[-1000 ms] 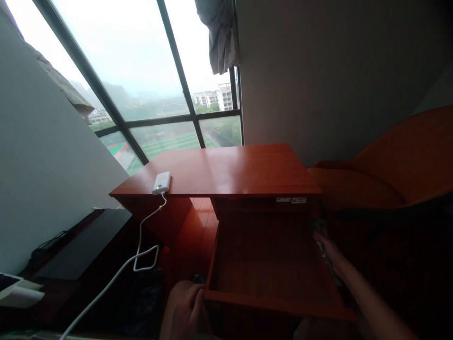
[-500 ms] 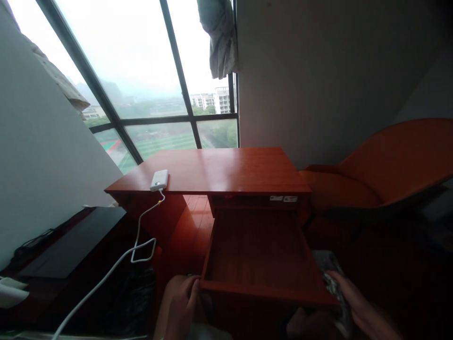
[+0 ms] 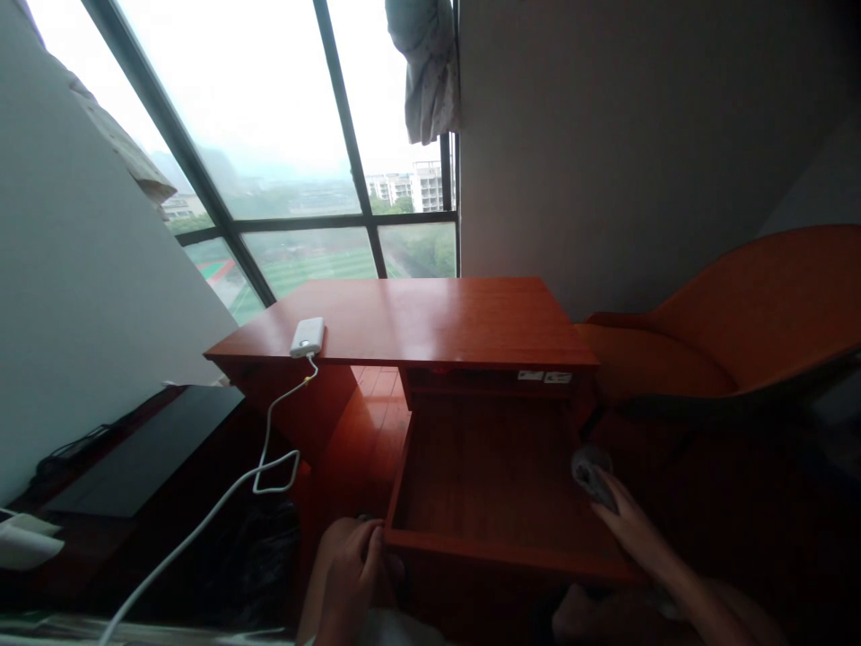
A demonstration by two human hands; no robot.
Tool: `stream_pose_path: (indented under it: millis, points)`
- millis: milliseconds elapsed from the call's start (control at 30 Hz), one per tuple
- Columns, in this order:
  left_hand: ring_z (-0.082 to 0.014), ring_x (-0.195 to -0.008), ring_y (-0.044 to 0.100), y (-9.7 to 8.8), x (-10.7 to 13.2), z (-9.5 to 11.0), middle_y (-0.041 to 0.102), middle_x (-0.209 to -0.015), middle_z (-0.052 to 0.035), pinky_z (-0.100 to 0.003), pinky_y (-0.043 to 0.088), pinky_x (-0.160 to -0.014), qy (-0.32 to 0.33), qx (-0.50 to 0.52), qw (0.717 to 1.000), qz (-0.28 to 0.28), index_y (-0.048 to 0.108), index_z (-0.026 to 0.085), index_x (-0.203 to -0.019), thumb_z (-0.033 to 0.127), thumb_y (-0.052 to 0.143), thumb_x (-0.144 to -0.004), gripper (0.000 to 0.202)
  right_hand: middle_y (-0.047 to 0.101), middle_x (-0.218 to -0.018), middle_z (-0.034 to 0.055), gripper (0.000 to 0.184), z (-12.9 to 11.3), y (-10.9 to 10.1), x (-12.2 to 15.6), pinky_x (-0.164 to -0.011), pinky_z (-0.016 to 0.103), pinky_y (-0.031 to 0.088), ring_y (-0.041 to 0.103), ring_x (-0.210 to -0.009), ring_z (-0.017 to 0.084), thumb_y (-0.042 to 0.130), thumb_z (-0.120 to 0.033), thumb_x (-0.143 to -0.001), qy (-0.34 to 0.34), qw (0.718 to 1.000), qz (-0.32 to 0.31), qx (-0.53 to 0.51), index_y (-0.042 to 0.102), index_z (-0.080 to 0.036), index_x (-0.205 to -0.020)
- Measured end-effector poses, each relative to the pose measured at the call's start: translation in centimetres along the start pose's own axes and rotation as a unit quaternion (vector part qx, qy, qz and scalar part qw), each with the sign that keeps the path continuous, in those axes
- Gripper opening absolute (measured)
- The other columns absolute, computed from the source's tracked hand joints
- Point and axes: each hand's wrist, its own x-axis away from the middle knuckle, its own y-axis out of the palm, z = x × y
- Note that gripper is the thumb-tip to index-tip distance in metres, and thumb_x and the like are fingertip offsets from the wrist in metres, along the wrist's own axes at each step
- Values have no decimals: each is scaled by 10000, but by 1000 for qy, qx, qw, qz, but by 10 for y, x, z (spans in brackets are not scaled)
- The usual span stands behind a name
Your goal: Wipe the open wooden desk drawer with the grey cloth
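Note:
A reddish wooden desk (image 3: 430, 323) has its drawer (image 3: 491, 547) pulled out towards me, and the inside looks bare. My left hand (image 3: 346, 570) grips the drawer's front left corner with curled fingers. My right hand (image 3: 636, 534) reaches along the drawer's right side, its fingers on a grey patterned cloth (image 3: 590, 471) pressed against the side wall. A white power bank (image 3: 308, 336) lies at the desk's front left edge with a white cable (image 3: 265, 467) hanging down.
An orange chair (image 3: 753, 314) stands to the right of the desk. A large window (image 3: 282, 161) with a bunched curtain (image 3: 427, 67) is behind. A dark low shelf (image 3: 141, 458) with cables sits at the left.
My right hand with the cloth went from the drawer's far right side back to the front corner, and now sits forward again along the right side. The left hand stays put.

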Motion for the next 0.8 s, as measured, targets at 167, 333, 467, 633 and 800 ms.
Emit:
stream_pose_path:
  millis: [167, 333, 467, 633, 800]
  points:
    - [-263, -872, 743, -1, 1, 1, 783, -926, -73, -364, 602, -770, -10, 0, 1000, -16, 757, 217, -958, 492, 448, -965, 414, 517, -1415, 252, 616, -26, 18, -55, -1133, 575, 405, 490, -1363, 399, 444, -349, -812, -93, 987, 15, 133, 506, -106, -1375]
    - [-264, -915, 738, 0, 3, 1, 784, -978, -96, -369, 594, -821, -20, -3, 999, -27, 762, 196, -1007, 469, 458, -966, 410, 592, -1352, 182, 553, -51, 13, -102, -1096, 545, 443, 576, -1272, 335, 505, -337, -801, -95, 993, -23, 73, 555, -209, -1337]
    - [-264, -925, 736, 0, 3, 1, 785, -989, -98, -360, 589, -827, -26, -4, 999, -38, 764, 193, -1009, 455, 466, -962, 400, 639, -1326, 116, 553, -45, 10, -112, -1166, 518, 368, 534, -1324, 302, 553, -404, -773, -77, 995, -28, -49, 573, -256, -1306]
    - [-277, -915, 736, -3, 2, 2, 785, -984, -103, -377, 593, -812, -30, -3, 999, -32, 768, 201, -981, 496, 457, -959, 430, 614, -1375, 159, 675, -25, 3, -79, -1147, 500, 378, 533, -1323, 333, 517, -495, -765, 97, 988, -10, -123, 513, -182, -1363]
    - [-277, -890, 740, -3, 2, 1, 786, -943, -87, -382, 599, -793, -26, 2, 999, -22, 768, 212, -955, 521, 457, -954, 438, 693, -1265, 115, 664, -5, -13, -18, -1110, 501, 435, 578, -1279, 322, 599, -562, -710, 178, 969, 48, -165, 569, -222, -1280]
